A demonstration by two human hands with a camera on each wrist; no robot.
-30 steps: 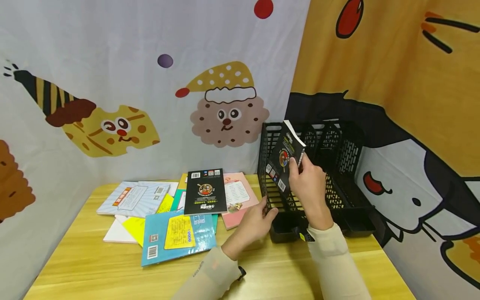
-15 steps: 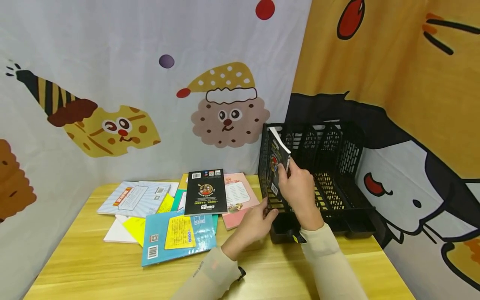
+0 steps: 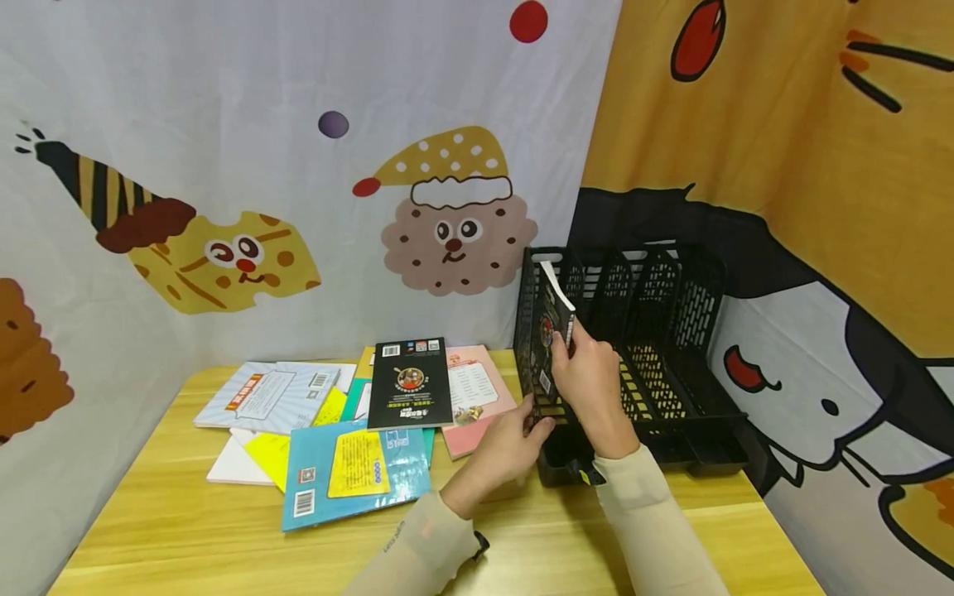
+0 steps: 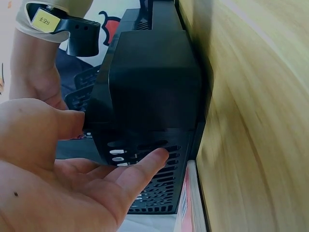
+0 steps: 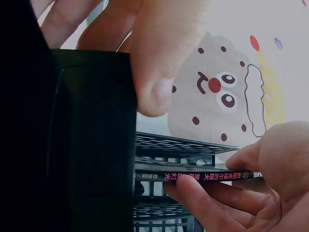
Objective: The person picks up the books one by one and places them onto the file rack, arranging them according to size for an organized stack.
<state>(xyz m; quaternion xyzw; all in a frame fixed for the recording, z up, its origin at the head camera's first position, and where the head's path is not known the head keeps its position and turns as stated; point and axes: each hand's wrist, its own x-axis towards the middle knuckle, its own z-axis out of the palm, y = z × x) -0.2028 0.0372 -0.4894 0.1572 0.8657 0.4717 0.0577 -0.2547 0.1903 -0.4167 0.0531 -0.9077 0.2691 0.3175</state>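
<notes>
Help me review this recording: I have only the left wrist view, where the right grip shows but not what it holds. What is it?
Observer: The right grip holds a black book.

Operator: I can see the edge of a pink book by the rack. Does another book lie on the table?

Observer: Yes, a blue book lies there, left of the rack.

Operator: Any writing on the held book's spine?

Observer: Yes, the right wrist view shows pink characters along it.
</notes>
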